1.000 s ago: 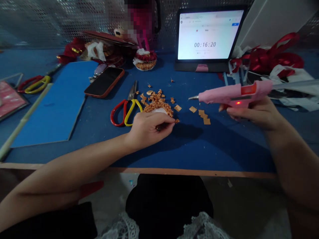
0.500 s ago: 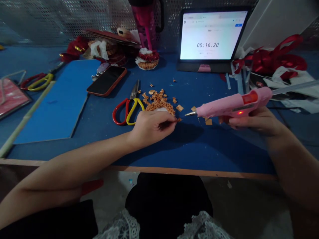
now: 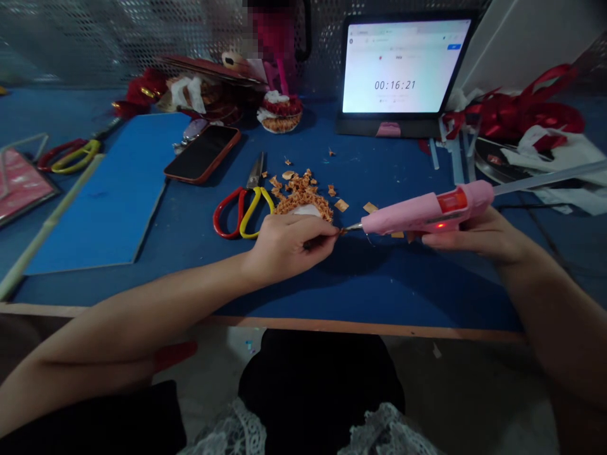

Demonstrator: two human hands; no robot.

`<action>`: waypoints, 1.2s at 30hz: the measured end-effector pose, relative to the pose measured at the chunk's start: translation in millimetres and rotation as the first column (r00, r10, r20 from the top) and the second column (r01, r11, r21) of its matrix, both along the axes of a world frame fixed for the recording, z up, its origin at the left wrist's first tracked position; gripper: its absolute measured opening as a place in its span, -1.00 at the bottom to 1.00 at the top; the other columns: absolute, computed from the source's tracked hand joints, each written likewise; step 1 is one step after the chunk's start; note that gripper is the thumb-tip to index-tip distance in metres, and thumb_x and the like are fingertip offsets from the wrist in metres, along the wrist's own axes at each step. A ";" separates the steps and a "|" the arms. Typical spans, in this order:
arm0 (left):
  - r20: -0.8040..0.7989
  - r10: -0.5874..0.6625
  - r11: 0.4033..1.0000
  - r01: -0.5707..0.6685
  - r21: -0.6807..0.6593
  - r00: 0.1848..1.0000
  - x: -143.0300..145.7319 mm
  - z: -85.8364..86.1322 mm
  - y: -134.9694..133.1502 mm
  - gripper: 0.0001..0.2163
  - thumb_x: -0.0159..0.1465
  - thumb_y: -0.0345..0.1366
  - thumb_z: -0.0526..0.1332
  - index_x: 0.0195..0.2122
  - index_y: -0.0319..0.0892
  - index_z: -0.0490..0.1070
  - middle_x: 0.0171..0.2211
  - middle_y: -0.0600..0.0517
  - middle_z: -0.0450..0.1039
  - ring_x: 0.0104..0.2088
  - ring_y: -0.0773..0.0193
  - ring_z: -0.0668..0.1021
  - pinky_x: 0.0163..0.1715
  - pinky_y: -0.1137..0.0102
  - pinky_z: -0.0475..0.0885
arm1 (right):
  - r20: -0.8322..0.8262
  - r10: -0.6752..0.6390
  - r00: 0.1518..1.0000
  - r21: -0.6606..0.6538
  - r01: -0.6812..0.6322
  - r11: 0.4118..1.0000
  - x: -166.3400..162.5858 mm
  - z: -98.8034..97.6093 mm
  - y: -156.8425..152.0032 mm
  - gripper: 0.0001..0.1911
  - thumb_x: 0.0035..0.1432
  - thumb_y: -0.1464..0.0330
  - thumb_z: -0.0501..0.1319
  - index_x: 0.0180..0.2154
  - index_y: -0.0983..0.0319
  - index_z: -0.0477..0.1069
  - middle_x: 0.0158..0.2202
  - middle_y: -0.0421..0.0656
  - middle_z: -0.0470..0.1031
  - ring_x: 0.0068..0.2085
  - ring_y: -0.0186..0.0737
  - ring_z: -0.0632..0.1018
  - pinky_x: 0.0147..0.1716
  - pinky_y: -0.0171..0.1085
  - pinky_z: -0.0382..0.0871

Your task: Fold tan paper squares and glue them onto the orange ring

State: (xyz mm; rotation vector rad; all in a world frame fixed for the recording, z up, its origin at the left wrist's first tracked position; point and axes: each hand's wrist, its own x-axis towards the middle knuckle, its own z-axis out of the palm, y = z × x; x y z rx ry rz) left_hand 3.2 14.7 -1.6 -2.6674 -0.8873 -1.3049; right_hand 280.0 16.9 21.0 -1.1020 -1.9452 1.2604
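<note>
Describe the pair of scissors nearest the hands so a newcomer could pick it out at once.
Start at the lit tablet at the back of the blue table and come forward-left to the phone. The scissors lie just right of it, beside the left hand, one handle red, one yellow, unlike the far-left pair.

Glossy pink plastic glue gun (image 3: 420,213) with metal tip, over matt blue tabletop (image 3: 360,284).

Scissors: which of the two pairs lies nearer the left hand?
The scissors beside the scrap pile, just left of the left hand; the other pair lies far left.
</note>
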 end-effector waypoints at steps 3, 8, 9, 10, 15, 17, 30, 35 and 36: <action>-0.012 -0.004 1.000 0.004 0.007 1.000 -0.1 0.0 0.3 -0.97 0.06 -0.44 0.25 -0.46 -0.21 0.43 -0.57 0.18 0.46 -0.59 0.56 0.45 -0.60 0.67 0.27 | 0.021 0.010 1.000 0.047 -0.011 0.999 2.2 -2.2 -0.6 -0.81 -0.08 0.33 0.28 -0.31 0.07 0.45 -0.37 -0.31 0.52 -0.31 -0.27 0.53 -0.33 -0.36 0.45; -0.033 -0.008 1.000 0.008 0.012 0.999 -0.3 0.0 -0.3 -0.97 0.07 -0.44 0.24 -0.47 -0.20 0.42 -0.57 0.18 0.46 -0.58 0.56 0.46 -0.59 0.66 0.29 | 0.065 0.037 0.997 0.134 -0.046 0.990 1.3 -4.4 -0.4 -0.76 -0.06 0.33 0.26 -0.25 0.06 0.44 -0.31 -0.31 0.51 -0.27 -0.26 0.52 -0.28 -0.34 0.44; -0.038 -0.014 1.000 0.015 0.014 0.999 -0.4 0.0 -0.6 -0.97 0.08 -0.44 0.24 -0.47 -0.19 0.42 -0.57 0.18 0.46 -0.57 0.55 0.47 -0.58 0.66 0.30 | 0.078 0.045 0.996 0.153 -0.056 0.987 0.5 -4.1 -0.5 -0.76 -0.05 0.33 0.25 -0.24 0.07 0.44 -0.30 -0.30 0.51 -0.26 -0.26 0.52 -0.27 -0.33 0.44; -0.043 -0.022 1.000 0.023 0.015 0.999 -0.5 0.0 -1.1 -0.97 0.08 -0.44 0.24 -0.47 -0.19 0.42 -0.56 0.18 0.46 -0.57 0.54 0.48 -0.57 0.65 0.31 | 0.086 0.046 0.995 0.168 -0.060 0.984 -0.3 -3.6 -0.7 -0.77 -0.04 0.33 0.25 -0.25 0.08 0.44 -0.31 -0.29 0.51 -0.27 -0.26 0.52 -0.27 -0.33 0.44; -0.040 -0.028 1.000 0.028 0.001 0.999 -1.0 0.7 -3.9 -0.98 0.10 -0.42 0.22 -0.44 -0.18 0.42 -0.52 0.16 0.50 -0.53 0.51 0.51 -0.50 0.64 0.39 | 0.084 -0.123 0.989 0.193 0.105 0.976 1.2 -0.8 2.4 -0.76 -0.07 0.26 0.27 -0.28 0.17 0.45 -0.35 -0.19 0.50 -0.32 -0.24 0.49 -0.33 -0.29 0.43; -0.024 -0.009 1.000 0.008 -0.009 1.000 -0.9 1.4 -4.8 -0.97 0.11 -0.41 0.22 -0.43 -0.17 0.42 -0.51 0.16 0.51 -0.53 0.50 0.51 -0.49 0.64 0.41 | 0.091 -0.250 0.964 0.219 0.225 0.949 5.8 -1.8 8.9 -0.73 -0.09 0.24 0.28 -0.29 0.20 0.44 -0.39 -0.15 0.48 -0.45 -0.31 0.45 -0.50 -0.33 0.39; 0.020 -0.061 0.993 0.063 -0.099 0.998 -1.9 5.4 -4.5 -0.95 0.13 -0.41 0.20 -0.39 -0.15 0.43 -0.48 0.15 0.52 -0.50 0.51 0.52 -0.50 0.65 0.40 | 0.502 -0.493 0.711 0.270 0.412 0.870 30.2 -14.5 49.8 -0.63 -0.04 0.10 0.17 -0.54 0.31 0.37 -0.63 -0.13 0.37 -0.59 -0.35 0.37 -0.51 -0.30 0.23; 0.042 -0.074 0.982 0.081 -0.172 0.996 -0.6 7.0 -4.3 -0.94 0.12 -0.43 0.20 -0.40 -0.18 0.44 -0.47 0.12 0.52 -0.51 0.50 0.52 -0.50 0.64 0.41 | 0.658 -0.473 0.586 0.321 0.349 0.880 32.8 -12.9 49.3 -0.51 0.03 -0.01 0.04 -0.61 0.27 0.28 -0.65 -0.10 0.36 -0.56 -0.28 0.38 -0.46 -0.27 0.20; 0.048 -0.077 0.977 0.085 -0.196 0.996 -0.3 7.1 -4.2 -0.94 0.12 -0.43 0.20 -0.39 -0.18 0.44 -0.46 0.11 0.52 -0.50 0.49 0.52 -0.50 0.63 0.41 | 0.686 -0.465 0.560 0.351 0.305 0.885 34.6 -13.0 49.6 -0.49 0.03 -0.05 0.01 -0.61 0.26 0.26 -0.66 -0.09 0.34 -0.55 -0.26 0.37 -0.45 -0.25 0.20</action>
